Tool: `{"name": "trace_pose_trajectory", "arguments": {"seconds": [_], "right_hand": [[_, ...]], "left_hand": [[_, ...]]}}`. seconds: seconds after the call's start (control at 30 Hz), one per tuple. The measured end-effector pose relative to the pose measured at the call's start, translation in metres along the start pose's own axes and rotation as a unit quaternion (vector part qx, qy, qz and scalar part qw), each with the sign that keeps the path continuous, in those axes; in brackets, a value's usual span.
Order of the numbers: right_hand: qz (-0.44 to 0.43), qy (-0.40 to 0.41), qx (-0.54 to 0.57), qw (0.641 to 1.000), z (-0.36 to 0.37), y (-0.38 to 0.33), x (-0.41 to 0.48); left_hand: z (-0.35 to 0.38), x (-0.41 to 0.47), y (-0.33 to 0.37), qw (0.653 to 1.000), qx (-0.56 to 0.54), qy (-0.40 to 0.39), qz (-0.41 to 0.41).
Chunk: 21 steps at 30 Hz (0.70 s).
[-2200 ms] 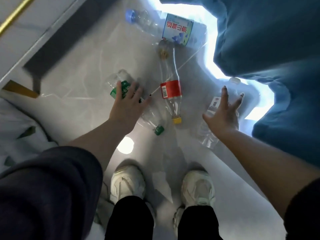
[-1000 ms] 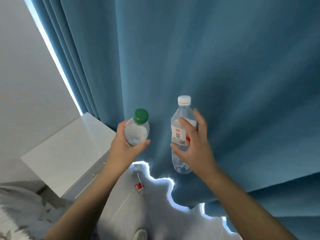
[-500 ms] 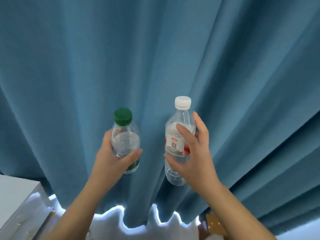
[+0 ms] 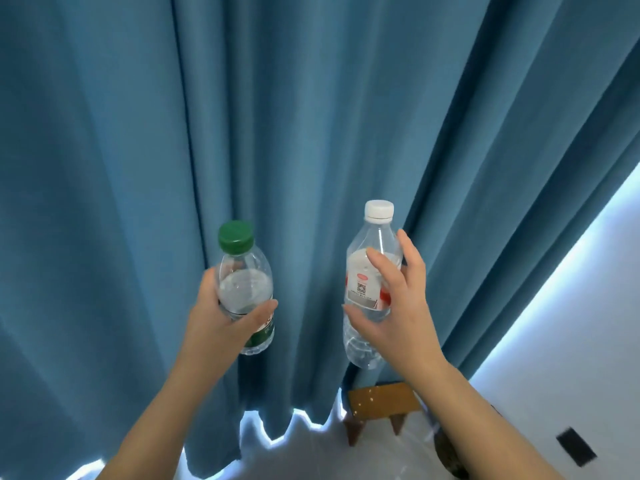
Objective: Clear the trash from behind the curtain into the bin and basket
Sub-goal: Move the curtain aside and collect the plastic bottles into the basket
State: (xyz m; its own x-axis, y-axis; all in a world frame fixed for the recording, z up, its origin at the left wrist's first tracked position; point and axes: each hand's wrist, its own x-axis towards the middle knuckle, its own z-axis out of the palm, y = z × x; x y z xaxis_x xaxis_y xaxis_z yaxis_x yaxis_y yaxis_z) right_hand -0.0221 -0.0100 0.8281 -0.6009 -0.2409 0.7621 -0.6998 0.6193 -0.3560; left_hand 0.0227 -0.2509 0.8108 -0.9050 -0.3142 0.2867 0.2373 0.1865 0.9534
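Two clear plastic bottles are up in front of the blue curtain (image 4: 311,116), one per hand. Left hand (image 4: 221,317) wraps closed around the green-capped bottle (image 4: 244,282), held upright. Right hand (image 4: 398,306) curls its fingers (image 4: 379,268) over the white-capped bottle (image 4: 372,271)'s label, also upright, the bottles well apart.

Blue curtain (image 4: 311,133) hangs as a continuous barrier directly ahead of both raised hands, its folds reaching almost to the floor (image 4: 311,459). Open room lies at right, beside the pale wall (image 4: 571,341). A small wooden stool (image 4: 381,405) stands below the right hand (image 4: 398,306), at the curtain's hem.
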Motion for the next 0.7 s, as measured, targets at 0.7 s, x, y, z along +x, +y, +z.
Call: {"name": "trace_pose_trajectory", "arguments": {"seconds": [0.7], "right_hand": [[0.223,0.122,-0.197,0.947,-0.125,0.200,-0.023]], "left_hand": [[0.318,0.139,-0.017,0.943,-0.059,-0.323,0.047]]}}
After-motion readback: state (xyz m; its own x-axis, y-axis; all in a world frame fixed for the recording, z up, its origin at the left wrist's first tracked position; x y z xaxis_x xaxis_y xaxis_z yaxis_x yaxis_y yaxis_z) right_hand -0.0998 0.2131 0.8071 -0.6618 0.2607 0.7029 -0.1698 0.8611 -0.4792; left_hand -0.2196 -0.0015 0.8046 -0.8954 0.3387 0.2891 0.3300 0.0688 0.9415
